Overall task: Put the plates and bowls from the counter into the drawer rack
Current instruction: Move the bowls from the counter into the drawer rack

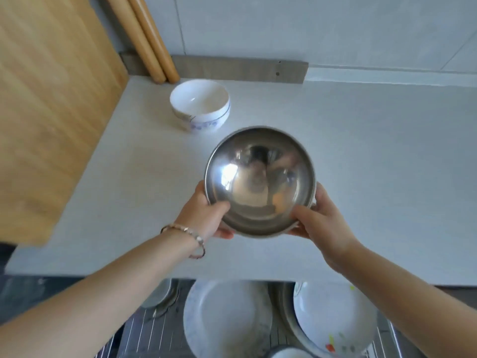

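1. Rack [144,329] in the open drawer, bottom edge: already holds several plates [227,321], so part done.
2. Left hand [206,215] and right hand [320,223] both grasp the steel bowl [260,182] by its rim, held above the worktop [374,164], not yet racked.
3. White bowl [200,107] sits on the worktop near the wall, untouched.
4. Left, by my reading: two bowls.

Drawer rack [144,329] and its plates [227,321] cut off at bottom edge
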